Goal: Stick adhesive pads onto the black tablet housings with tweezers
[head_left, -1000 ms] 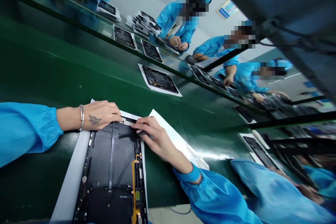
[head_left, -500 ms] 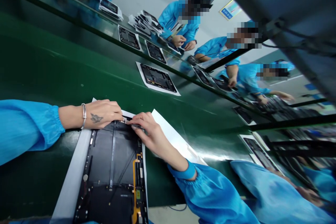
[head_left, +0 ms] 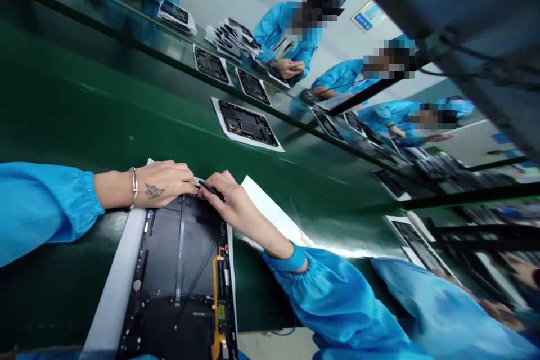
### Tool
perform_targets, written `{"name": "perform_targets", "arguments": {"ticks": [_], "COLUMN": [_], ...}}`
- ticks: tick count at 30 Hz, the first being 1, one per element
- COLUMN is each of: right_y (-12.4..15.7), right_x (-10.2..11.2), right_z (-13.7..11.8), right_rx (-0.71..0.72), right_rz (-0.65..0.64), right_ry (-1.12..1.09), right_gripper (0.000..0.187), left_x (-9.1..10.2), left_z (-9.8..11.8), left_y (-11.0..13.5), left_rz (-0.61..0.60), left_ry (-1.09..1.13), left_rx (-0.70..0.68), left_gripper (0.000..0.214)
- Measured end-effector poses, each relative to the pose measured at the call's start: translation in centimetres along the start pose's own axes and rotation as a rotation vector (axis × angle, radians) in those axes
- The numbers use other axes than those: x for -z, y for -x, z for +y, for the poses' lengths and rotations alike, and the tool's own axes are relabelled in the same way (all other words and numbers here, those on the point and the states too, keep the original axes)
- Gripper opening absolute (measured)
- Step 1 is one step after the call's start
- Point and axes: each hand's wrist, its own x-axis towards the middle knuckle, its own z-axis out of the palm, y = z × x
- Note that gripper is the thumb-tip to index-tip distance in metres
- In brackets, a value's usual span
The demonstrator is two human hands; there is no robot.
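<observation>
An opened black tablet chassis point(head_left: 181, 275) lies on a white sheet point(head_left: 113, 292) on the green belt in front of me. My left hand point(head_left: 164, 183), with a bracelet at the wrist, rests curled on the chassis's far edge. Its fingertips pinch a small black strip point(head_left: 208, 187) there. My right hand point(head_left: 228, 202) meets it from the right, fingers closed on the same strip. An orange flex cable point(head_left: 216, 292) runs along the chassis's right side.
Another chassis on a white sheet point(head_left: 247, 124) lies farther along the green belt point(head_left: 84, 112). More units point(head_left: 211, 64) and a loose stack point(head_left: 234, 36) sit on the far shelf. Several people in blue coats work opposite. A co-worker's blue sleeve point(head_left: 442, 315) is at my right.
My right hand has slid left and up along the chassis edge, closing in on my left fingertips. The left hand has stayed put. The view has shifted slightly.
</observation>
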Motion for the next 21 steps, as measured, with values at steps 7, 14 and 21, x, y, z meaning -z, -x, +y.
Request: {"name": "perform_targets", "arguments": {"ticks": [7, 14, 21], "right_y": [0.8, 0.2, 1.8], "right_x": [0.5, 0.0, 1.7], "right_z": [1.0, 0.4, 2.2], "right_rx": [-0.054, -0.017, -0.04], "right_rz": [0.072, 0.035, 0.011], "right_ry": [0.001, 0.031, 0.166], "right_gripper": [0.023, 0.022, 0.018], "left_x": [-0.1, 0.0, -0.5], "left_z": [-0.1, -0.1, -0.5], "left_y": [0.0, 0.0, -0.2], "left_rz": [0.054, 0.002, 0.037], "left_ry": [0.048, 0.007, 0.003], "left_rx": [-0.007, 0.002, 0.006], "left_gripper": [0.036, 0.037, 0.03]}}
